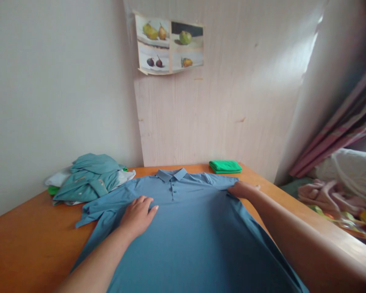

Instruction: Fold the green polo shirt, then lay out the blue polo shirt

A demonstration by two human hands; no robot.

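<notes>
A blue-grey short-sleeved polo shirt (183,240) lies spread front side up, its collar and buttons at the far end. My left hand (138,215) rests flat on the shirt's chest, left of the button placket, fingers stretched out and holding nothing. At the sleeve on the right, my right hand (240,189) is closed on the fabric by the hem; its fingertips are partly hidden. The sleeve on the left lies loosely folded, with nothing touching it. The shirt's lower end runs out of view toward me.
The shirt lies on an orange-brown wooden table (21,240). A heap of crumpled clothes (90,179), mostly teal, sits at the back left. A folded green cloth (225,166) lies near the back edge. Fruit pictures (171,47) hang on the wall; a pinkish curtain (332,126) is on the right.
</notes>
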